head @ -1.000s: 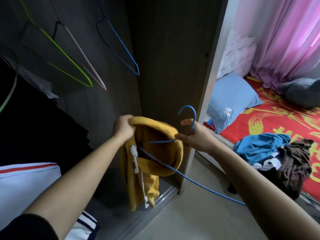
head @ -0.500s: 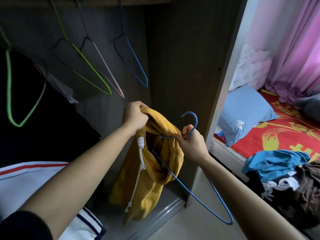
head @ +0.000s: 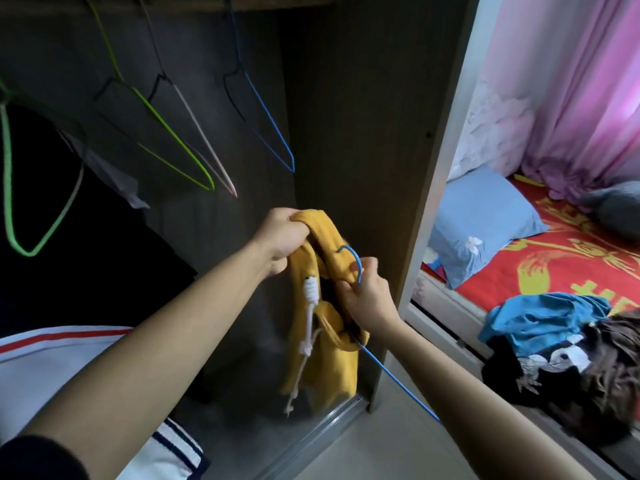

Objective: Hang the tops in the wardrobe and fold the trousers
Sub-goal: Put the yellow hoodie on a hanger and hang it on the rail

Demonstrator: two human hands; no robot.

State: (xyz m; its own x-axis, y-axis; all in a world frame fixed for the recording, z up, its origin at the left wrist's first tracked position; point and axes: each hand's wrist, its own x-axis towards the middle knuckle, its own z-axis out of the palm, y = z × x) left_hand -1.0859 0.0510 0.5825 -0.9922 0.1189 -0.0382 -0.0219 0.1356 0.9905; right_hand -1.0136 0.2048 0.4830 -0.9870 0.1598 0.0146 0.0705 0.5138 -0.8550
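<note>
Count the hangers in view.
5. Four hang in the wardrobe: thick green hanger far left, lime hanger, pink hanger, blue hanger. The fifth, a second blue hanger, is gripped by the right hand inside the yellow top. Others may be hidden.

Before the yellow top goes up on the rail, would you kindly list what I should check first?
1. Left hand grips the yellow top: ok.
2. Right hand holds the hanger just under its hook: ok.
3. Hanger fully inside the top: not ok, a long stretch of wire pokes out bare below the fabric.
4. Hook free of cloth: ok, it stands clear above the right hand.
5. Room on the rail: ok, there seems to be a gap to the right of the empty hangers.
6. White cord clear of the wire: cannot tell.
</note>
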